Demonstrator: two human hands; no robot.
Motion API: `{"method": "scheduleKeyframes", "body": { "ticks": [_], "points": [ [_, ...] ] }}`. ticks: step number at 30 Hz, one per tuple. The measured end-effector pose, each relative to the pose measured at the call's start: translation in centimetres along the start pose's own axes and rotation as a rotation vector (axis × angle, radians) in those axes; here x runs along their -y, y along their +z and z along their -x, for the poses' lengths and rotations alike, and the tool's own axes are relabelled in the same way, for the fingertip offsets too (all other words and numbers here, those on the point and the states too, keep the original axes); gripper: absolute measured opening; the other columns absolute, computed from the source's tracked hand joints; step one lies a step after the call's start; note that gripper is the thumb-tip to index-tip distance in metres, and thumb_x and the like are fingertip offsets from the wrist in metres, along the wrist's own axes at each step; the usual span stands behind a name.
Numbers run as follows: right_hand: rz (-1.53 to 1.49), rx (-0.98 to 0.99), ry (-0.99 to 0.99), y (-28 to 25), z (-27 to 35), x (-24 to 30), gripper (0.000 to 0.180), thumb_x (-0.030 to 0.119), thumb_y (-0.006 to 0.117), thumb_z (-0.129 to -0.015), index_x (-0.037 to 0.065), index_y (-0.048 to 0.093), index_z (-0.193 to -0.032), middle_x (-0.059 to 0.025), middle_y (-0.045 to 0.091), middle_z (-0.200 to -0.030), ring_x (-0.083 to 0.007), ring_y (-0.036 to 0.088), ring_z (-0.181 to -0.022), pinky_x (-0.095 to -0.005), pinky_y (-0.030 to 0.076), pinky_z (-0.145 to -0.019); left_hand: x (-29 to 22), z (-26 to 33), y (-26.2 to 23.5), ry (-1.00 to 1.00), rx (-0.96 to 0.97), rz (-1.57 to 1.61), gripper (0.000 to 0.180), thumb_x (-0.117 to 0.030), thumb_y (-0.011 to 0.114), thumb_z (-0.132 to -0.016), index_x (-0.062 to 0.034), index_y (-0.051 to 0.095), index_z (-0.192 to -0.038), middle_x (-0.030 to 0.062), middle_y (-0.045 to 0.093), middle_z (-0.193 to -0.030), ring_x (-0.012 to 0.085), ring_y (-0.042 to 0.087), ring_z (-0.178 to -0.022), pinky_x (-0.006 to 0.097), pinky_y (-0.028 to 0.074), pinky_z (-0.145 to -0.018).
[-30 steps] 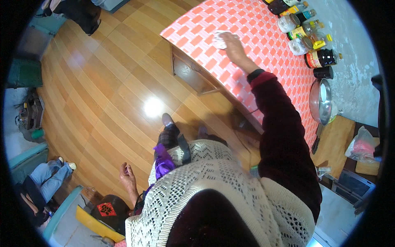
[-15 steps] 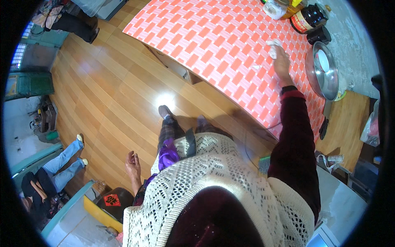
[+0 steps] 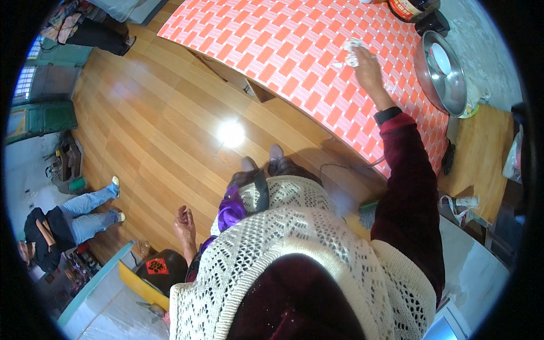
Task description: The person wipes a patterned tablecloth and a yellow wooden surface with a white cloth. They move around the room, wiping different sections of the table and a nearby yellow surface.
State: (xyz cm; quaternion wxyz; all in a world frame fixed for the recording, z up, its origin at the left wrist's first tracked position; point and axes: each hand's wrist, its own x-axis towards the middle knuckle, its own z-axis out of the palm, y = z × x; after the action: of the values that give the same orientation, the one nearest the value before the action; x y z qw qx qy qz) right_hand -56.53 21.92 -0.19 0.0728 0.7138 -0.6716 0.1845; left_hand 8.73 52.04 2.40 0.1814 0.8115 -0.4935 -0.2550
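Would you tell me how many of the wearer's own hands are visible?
2: the right hand, with a cloth on the table, and the left hand, left of the vest.

A honey-brown plank floor [image 3: 147,107] reflects a bright spot of light [image 3: 231,134]. A patchy, pale-blue wall [image 3: 488,65] stands at right; a barred window [image 3: 24,83] shows at far left, near green woodwork [image 3: 58,118].
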Motion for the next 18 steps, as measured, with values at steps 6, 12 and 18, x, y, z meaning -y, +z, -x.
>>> {"method": "scheduleKeyframes", "body": {
  "ticks": [6,12,18],
  "points": [
    [-0.025,0.136,-0.112,-2.4,2.9,9.1,0.054,-0.009,0.052,-0.076,0.005,0.051,-0.128,-0.0152,0.051,-0.131,-0.0325,0.051,-0.115,-0.0430,0.041,-0.100,1.3,0.8,0.3,0.026,0.019,-0.016,0.034,-0.026,0.060,-0.093,0.0006,0.059,-0.114,0.0133,0.068,-0.085,0.0203,0.066,-0.077,0.031,0.052,-0.069],
    [-0.176,0.160,-0.121,-5.9,10.1,12.0,0.051,-0.007,0.052,-0.078,0.008,0.053,-0.126,-0.0135,0.052,-0.129,-0.0333,0.049,-0.118,-0.0460,0.039,-0.099,3.8,1.4,-0.3,0.082,0.078,-0.018,0.033,-0.026,0.060,-0.093,0.0008,0.059,-0.114,0.0132,0.067,-0.090,0.0199,0.065,-0.079,0.032,0.052,-0.071],
    [-0.097,0.074,0.038,-10.7,21.2,6.4,0.051,-0.010,0.052,-0.075,0.006,0.053,-0.123,-0.0144,0.055,-0.124,-0.0348,0.052,-0.112,-0.0446,0.041,-0.095,5.5,2.1,-0.8,0.133,0.180,-0.008,0.031,-0.024,0.060,-0.093,-0.0005,0.060,-0.112,0.0142,0.067,-0.091,0.0201,0.064,-0.080,0.033,0.051,-0.070]
  ]
}}
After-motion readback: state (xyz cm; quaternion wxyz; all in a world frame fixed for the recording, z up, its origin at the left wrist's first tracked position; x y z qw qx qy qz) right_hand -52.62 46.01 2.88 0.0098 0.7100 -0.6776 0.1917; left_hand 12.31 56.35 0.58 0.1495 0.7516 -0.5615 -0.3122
